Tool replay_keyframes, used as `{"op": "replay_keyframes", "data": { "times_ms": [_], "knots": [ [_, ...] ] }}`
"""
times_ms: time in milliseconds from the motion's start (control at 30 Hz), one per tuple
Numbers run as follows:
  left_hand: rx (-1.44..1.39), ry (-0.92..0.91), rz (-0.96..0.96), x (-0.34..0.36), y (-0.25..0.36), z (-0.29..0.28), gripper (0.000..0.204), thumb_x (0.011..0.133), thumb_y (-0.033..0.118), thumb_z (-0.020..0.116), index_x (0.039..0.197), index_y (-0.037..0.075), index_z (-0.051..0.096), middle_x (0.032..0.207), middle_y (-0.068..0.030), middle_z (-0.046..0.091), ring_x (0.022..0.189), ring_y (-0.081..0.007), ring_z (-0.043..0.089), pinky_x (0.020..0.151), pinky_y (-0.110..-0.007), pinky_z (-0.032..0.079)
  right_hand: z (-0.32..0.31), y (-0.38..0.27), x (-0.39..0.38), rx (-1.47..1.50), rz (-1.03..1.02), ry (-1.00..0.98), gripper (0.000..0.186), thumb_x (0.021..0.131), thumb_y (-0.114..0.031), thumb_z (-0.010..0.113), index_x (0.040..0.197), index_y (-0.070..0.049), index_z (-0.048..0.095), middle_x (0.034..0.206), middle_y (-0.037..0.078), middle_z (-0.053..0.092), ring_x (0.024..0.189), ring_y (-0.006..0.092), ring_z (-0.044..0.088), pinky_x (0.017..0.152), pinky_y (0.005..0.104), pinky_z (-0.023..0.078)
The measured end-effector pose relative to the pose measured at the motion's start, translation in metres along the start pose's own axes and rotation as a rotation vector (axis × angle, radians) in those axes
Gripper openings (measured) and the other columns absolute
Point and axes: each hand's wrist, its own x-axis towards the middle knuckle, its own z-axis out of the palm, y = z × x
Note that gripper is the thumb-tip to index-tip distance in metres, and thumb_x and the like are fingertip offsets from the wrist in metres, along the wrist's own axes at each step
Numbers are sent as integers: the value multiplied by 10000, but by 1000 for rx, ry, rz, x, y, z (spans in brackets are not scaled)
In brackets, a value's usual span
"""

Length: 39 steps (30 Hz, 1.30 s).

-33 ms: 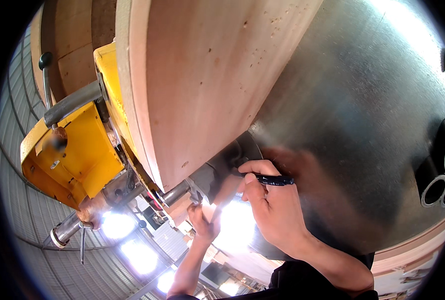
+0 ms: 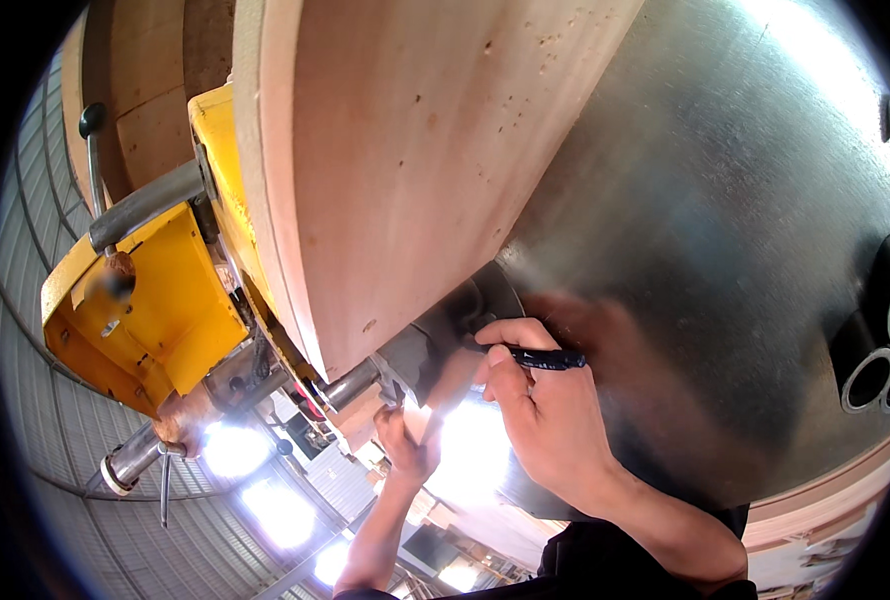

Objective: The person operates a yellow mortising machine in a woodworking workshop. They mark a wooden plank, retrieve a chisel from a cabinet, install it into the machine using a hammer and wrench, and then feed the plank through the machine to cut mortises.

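Observation:
My right hand (image 2: 550, 420) is closed round a black pen (image 2: 555, 358), held low over a dark metal part (image 2: 440, 335) beside the broad steel surface. My left hand (image 2: 405, 450) is lower and further left, fingers curled at that part's underside by a small bright piece (image 2: 417, 418); what it grips is unclear. Above both hands rises a large pale wooden panel (image 2: 415, 150) with small dark holes, its lower corner near a round steel bar (image 2: 350, 385).
A yellow machine housing (image 2: 150, 320) with a black-knobbed lever (image 2: 92, 122) and steel shafts stands at left. The steel plate (image 2: 715, 200) fills the right, with several black tubes (image 2: 870, 380) at its edge. Curved wooden edging (image 2: 820, 480) runs at lower right.

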Motion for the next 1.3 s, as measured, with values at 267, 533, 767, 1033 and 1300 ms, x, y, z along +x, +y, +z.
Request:
{"op": "replay_keyframes", "data": {
  "times_ms": [267,533,767,1033,1300],
  "knots": [
    [-95,176,-89,14,15,10,433,749,119,806,1081,-27,571,1033,-224,604,928,-398,593,826,-457,489,-26,10,-32,-15,-338,116,214,1042,-173,531,1097,26,589,806,90,683,668,106,621,597,233,484],
    [-255,87,-133,0,84,3,395,712,132,855,1041,41,656,943,-125,704,813,-304,684,672,-368,554,-91,15,-90,-557,-628,31,172,931,41,601,1095,11,645,802,94,644,631,202,611,614,281,505],
    [-331,66,-94,-55,145,10,453,710,214,854,1111,102,675,1020,-61,715,906,-266,683,695,-373,564,-111,-27,-154,-967,-632,-192,407,824,-75,793,1187,-38,613,1175,127,691,1005,260,675,843,355,536],
    [-296,7,-69,-129,211,40,279,818,329,724,960,124,600,930,-58,585,936,-247,613,724,-378,558,-119,-5,-223,-1438,-820,-562,550,717,-123,831,1212,-68,598,1137,155,650,1051,394,609,889,468,495],
    [-282,262,-137,-189,287,27,368,784,314,733,1040,89,595,1045,-65,591,1058,-263,579,949,-443,486,-169,28,-282,-1593,-818,-699,351,783,-88,779,1086,-58,606,894,166,599,860,390,601,748,477,493]
  ]
}}
